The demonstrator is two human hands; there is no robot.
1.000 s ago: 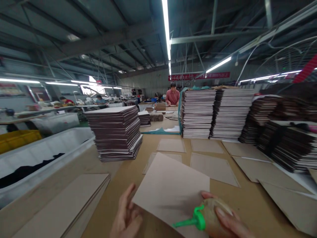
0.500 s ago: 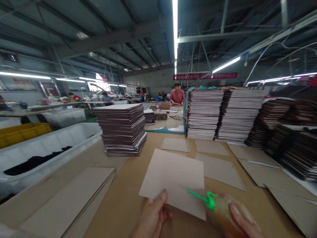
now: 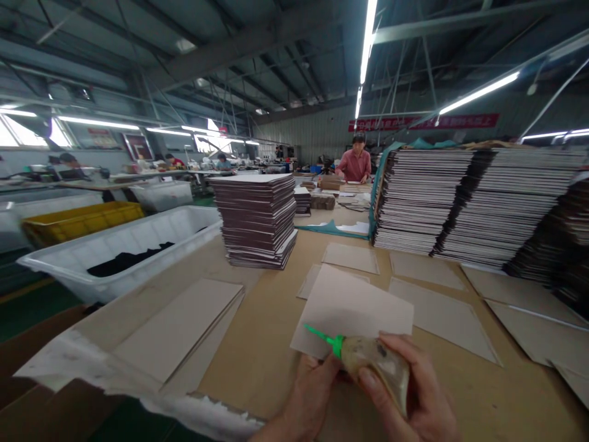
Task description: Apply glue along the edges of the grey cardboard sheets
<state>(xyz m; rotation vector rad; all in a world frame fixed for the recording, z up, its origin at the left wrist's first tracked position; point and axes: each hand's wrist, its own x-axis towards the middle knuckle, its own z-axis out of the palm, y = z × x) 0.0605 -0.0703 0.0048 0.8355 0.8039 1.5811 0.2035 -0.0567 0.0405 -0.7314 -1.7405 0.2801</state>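
My right hand (image 3: 409, 393) is closed round a squeeze bottle of glue (image 3: 375, 362) with a green nozzle that points left over a grey-brown card sheet (image 3: 354, 310). My left hand (image 3: 310, 399) holds the near edge of that sheet, thumb by the bottle's neck. The sheet lies low over the cardboard-covered table (image 3: 257, 356). More loose card sheets (image 3: 437, 313) lie flat on the table beyond it.
A tall stack of dark-edged boards (image 3: 257, 218) stands ahead left, bigger stacks (image 3: 464, 205) at the right. A pile of plain boards (image 3: 179, 325) lies at the left, beside a white tub (image 3: 119, 252). A person in pink (image 3: 355, 164) works at the far end.
The view has swung left and down. My left hand has closed on the sheet's near edge, and the bottle has come in toward it, its nozzle now over the sheet.
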